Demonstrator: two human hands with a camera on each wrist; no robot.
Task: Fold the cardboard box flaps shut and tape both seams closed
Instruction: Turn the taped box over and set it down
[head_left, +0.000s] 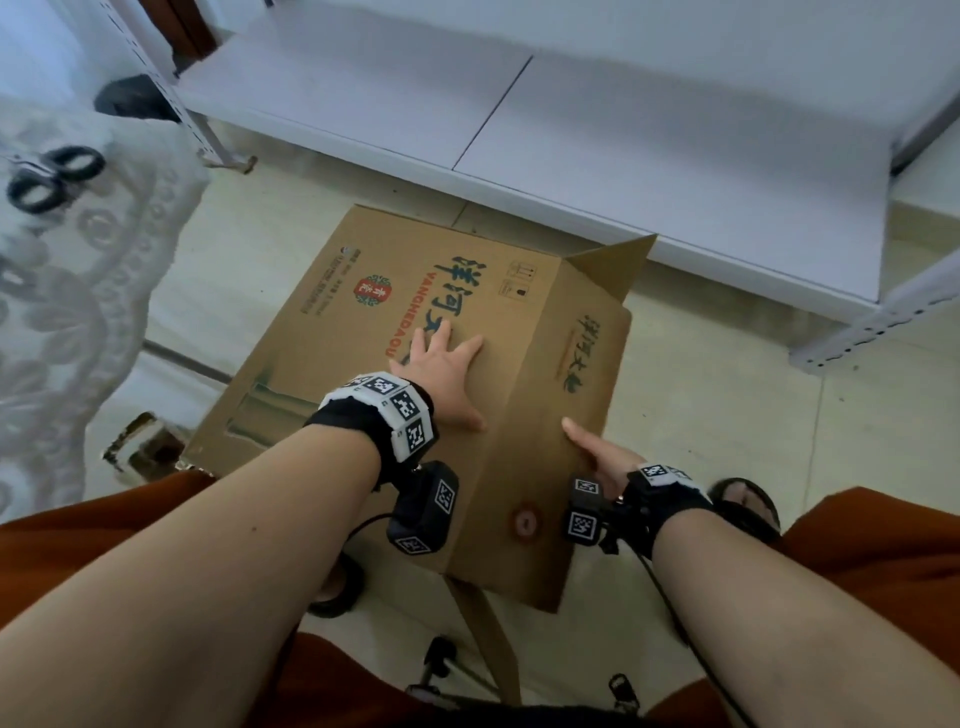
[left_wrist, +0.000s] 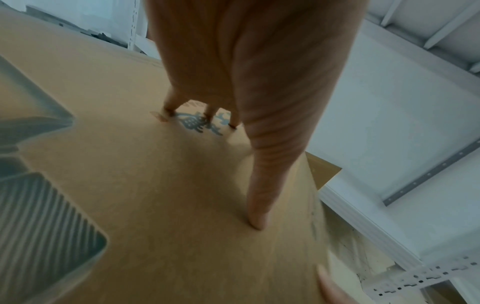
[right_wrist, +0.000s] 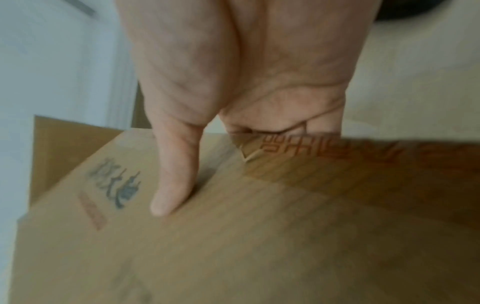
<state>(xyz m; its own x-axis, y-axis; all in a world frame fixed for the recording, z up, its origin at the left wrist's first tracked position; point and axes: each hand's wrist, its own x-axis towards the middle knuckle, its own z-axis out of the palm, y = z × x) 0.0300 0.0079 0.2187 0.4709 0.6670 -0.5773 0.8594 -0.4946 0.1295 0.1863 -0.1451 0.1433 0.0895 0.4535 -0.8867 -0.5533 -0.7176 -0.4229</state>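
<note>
A: Starting nearest, at the bottom of the head view, we are seeing two bare forearms reaching forward over rust-coloured fabric (head_left: 883, 561), each wrist wearing a black band with white marker tiles.

B: And the left hand (head_left: 445, 375)?

A: We are seeing it lying flat on the big printed face of the cardboard box (head_left: 363, 322), fingers straight and spread, thumb out to the right near the box's edge. The left wrist view is showing the same: fingertips (left_wrist: 255, 223) touching the cardboard, nothing gripped.

B: The right hand (head_left: 597, 452)?

A: We are finding it at the lower right of the box, thumb stretched along the narrow side panel. In the right wrist view the thumb (right_wrist: 171, 185) is lying on that panel while the other fingers are wrapping over the panel's edge, so it is grasping the box there.

B: Where is the box sitting?

A: We are seeing it in the middle of the frame, on the pale floor (head_left: 727, 441), lying on its side, printed face upward and tilted. At its far right corner one flap (head_left: 618, 265) is standing open. Another cardboard piece is sticking out below its near corner.

B: Farther off?

A: We are noticing scissors (head_left: 52, 176) on a white lace cloth (head_left: 78, 312) at the upper left, well apart from the box. Across the top, a white shelf (head_left: 571, 130) on a perforated metal frame is running just behind the box.
</note>
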